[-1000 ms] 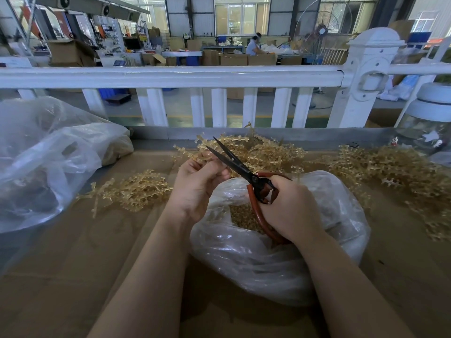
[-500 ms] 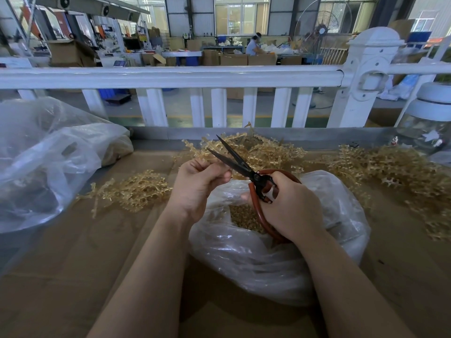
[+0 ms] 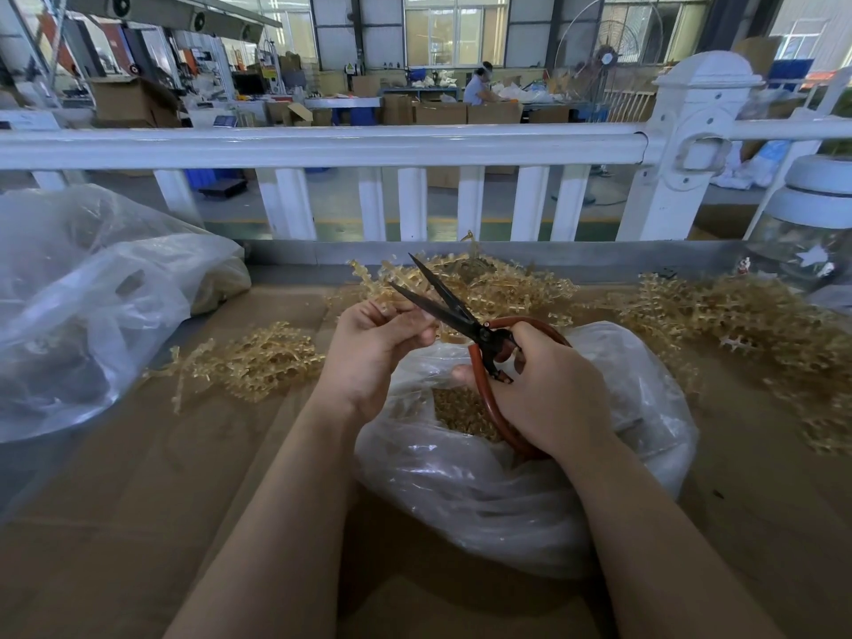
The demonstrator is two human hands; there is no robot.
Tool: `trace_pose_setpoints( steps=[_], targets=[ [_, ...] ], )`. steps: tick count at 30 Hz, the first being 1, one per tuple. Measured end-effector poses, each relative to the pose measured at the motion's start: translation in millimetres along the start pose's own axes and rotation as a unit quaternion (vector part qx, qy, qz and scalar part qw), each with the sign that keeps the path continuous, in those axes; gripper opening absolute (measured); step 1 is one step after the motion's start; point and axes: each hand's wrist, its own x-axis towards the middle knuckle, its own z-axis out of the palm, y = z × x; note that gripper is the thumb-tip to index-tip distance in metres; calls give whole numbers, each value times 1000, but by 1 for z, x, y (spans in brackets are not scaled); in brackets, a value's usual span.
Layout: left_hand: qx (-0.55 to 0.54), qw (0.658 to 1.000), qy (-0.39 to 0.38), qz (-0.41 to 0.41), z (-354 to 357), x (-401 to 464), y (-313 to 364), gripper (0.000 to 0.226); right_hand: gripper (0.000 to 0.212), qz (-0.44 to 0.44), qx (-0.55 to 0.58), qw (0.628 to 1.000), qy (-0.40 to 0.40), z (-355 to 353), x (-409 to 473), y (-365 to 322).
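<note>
My right hand grips the red loop handles of black-bladed scissors, whose blades stand spread apart and point up-left. My left hand pinches a small amber plastic sprue piece between the blades. Both hands hover over an open clear plastic bag holding small amber cut parts.
Piles of amber sprues lie on the cardboard-covered table: left, centre back, right. A large crumpled plastic bag fills the left side. A white railing runs behind; a clear jar stands far right.
The scissor blades have opened wider, and the handles have spread in my right hand. My left hand has stayed in place holding the sprue piece.
</note>
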Motion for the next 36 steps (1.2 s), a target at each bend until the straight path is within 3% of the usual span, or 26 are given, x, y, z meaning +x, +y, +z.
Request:
trace_pose_setpoints(
  steps=[7,12,20,26,36],
  targets=[
    [38,999,-2,15,0,-2,2,14,61,-1,-13,1000,11,0,-1,-1],
    [70,997,7,25,-2,-1,1,9,50,-8,-39,999,30,0,-2,-1],
    [101,994,31,35,-3,-1,-1,3,50,11,-79,996,30,-1,0,-5],
    [94,994,46,37,-3,-1,-1,8,59,6,-57,997,52,-3,-1,-10],
    [82,996,22,29,-4,0,-2,10,52,2,-50,998,49,3,-1,-4]
  ],
)
